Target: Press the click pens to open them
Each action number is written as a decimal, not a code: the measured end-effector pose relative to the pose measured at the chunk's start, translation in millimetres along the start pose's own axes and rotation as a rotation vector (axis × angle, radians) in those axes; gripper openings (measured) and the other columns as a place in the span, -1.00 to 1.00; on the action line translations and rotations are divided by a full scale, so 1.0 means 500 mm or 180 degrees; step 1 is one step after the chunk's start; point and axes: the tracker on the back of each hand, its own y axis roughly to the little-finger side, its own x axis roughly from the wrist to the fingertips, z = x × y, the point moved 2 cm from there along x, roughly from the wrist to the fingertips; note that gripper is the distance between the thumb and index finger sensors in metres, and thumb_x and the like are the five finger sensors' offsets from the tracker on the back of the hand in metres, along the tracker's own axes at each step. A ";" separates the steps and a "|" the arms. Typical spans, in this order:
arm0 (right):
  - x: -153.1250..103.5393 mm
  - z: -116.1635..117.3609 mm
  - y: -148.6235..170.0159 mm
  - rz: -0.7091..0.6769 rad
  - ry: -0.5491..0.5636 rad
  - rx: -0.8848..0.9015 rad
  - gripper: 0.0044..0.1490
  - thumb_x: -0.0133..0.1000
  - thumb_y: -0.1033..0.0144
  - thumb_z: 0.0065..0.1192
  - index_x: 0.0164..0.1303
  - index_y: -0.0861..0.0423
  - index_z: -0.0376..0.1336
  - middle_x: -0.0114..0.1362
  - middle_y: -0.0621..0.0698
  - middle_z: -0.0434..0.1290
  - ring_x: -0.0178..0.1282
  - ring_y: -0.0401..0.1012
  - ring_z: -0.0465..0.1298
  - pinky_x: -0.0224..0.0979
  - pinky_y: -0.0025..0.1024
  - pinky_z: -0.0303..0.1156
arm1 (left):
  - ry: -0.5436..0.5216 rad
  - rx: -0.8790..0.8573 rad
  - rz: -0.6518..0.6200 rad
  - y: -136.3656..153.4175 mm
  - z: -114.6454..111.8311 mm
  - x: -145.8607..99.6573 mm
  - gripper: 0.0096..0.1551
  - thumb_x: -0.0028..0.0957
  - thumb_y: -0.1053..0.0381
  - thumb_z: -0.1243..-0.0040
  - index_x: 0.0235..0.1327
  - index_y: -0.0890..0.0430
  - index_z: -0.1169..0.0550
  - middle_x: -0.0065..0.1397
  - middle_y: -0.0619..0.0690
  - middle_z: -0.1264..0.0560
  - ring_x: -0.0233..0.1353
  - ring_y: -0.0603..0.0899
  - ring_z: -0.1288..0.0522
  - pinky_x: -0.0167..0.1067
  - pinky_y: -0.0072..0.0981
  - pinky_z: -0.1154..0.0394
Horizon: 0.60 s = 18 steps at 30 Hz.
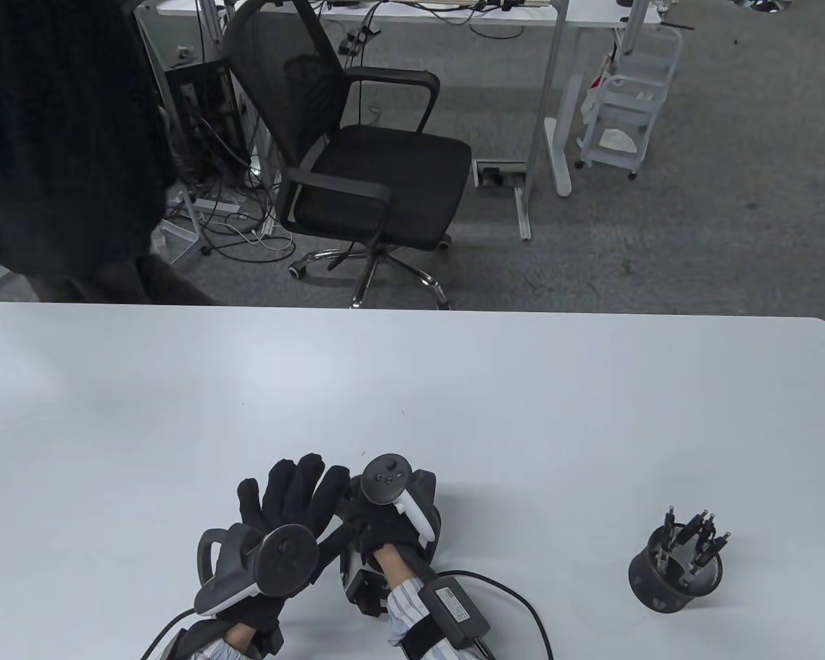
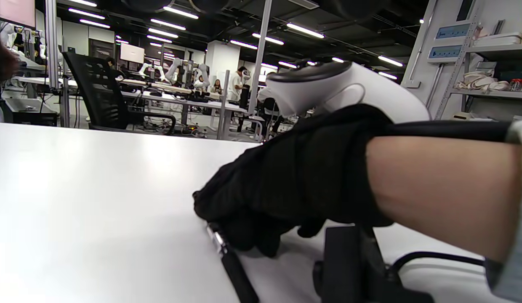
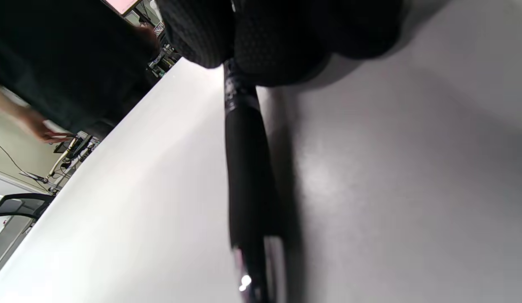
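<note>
My right hand (image 1: pixel 379 521) rests low on the white table (image 1: pixel 454 385), its fingers (image 3: pixel 244 42) curled round the upper end of a black click pen (image 3: pixel 249 176). In the left wrist view the right hand (image 2: pixel 278 198) pins that pen (image 2: pixel 233 263) against the tabletop, the barrel slanting out from under the glove. Just to its left, my left hand (image 1: pixel 285 505) holds nothing, its fingers straight and spread. A dark round pen cup (image 1: pixel 674 567) with several more pens stands at the right front. In the table view the hands hide the held pen.
A person in dark clothes (image 1: pixel 62 137) stands beyond the table's far left corner. A black office chair (image 1: pixel 357 158) is behind the far edge. Cables (image 1: pixel 515 605) trail from my wrists toward the near edge.
</note>
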 end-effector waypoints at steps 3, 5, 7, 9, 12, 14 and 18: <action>0.002 0.002 0.005 0.0056 -0.0028 0.0053 -0.30 0.37 0.31 0.21 0.63 0.35 0.10 0.20 0.18 0.44 -0.06 -0.19 0.54 0.07 -0.42 0.49 | -0.0003 0.0004 -0.0001 0.000 0.001 -0.001 -0.18 0.47 -0.36 0.18 0.88 -0.09 0.04 0.91 0.24 0.07 0.78 0.57 0.03 0.50 0.67 0.12; 0.003 0.003 0.007 0.0083 -0.0080 0.0075 -0.30 0.37 0.31 0.21 0.64 0.33 0.09 0.21 0.17 0.43 -0.05 -0.20 0.53 0.08 -0.43 0.49 | 0.0006 0.0007 -0.0007 -0.001 -0.001 -0.001 -0.18 0.48 -0.35 0.18 0.88 -0.09 0.04 0.91 0.24 0.07 0.78 0.56 0.03 0.49 0.68 0.12; 0.005 0.003 0.009 0.0098 -0.0100 0.0119 -0.30 0.37 0.31 0.21 0.63 0.32 0.07 0.21 0.16 0.42 -0.05 -0.21 0.52 0.07 -0.44 0.48 | 0.0021 0.0020 -0.0013 -0.003 -0.003 0.000 -0.19 0.48 -0.35 0.18 0.88 -0.09 0.04 0.90 0.24 0.07 0.78 0.57 0.03 0.49 0.68 0.12; 0.005 0.003 0.011 0.0107 -0.0141 0.0163 -0.30 0.37 0.32 0.21 0.63 0.31 0.07 0.22 0.16 0.41 -0.05 -0.21 0.52 0.08 -0.45 0.47 | 0.0037 0.0023 -0.0021 -0.004 -0.004 0.000 -0.18 0.48 -0.35 0.18 0.88 -0.09 0.04 0.91 0.24 0.07 0.78 0.56 0.03 0.49 0.68 0.12; 0.004 0.004 0.012 0.0136 -0.0151 0.0168 -0.30 0.37 0.32 0.22 0.64 0.30 0.06 0.23 0.15 0.40 -0.04 -0.21 0.51 0.08 -0.45 0.47 | 0.0042 0.0027 -0.0025 -0.006 -0.004 -0.001 -0.18 0.47 -0.35 0.18 0.88 -0.09 0.04 0.91 0.24 0.07 0.78 0.56 0.03 0.50 0.68 0.12; 0.003 0.007 0.008 0.0153 -0.0077 0.0074 -0.29 0.37 0.32 0.23 0.63 0.30 0.06 0.22 0.15 0.40 -0.06 -0.22 0.51 0.07 -0.46 0.47 | 0.0031 0.0032 -0.0026 -0.006 -0.003 -0.001 -0.18 0.47 -0.35 0.18 0.88 -0.09 0.04 0.91 0.24 0.07 0.78 0.56 0.02 0.50 0.67 0.12; 0.002 0.010 0.002 0.0221 0.0032 -0.0053 -0.29 0.35 0.31 0.25 0.62 0.28 0.06 0.21 0.13 0.39 -0.08 -0.23 0.50 0.04 -0.47 0.47 | 0.0016 0.0023 -0.0031 -0.007 -0.002 -0.002 -0.18 0.47 -0.35 0.18 0.88 -0.09 0.04 0.90 0.24 0.07 0.78 0.56 0.02 0.49 0.68 0.12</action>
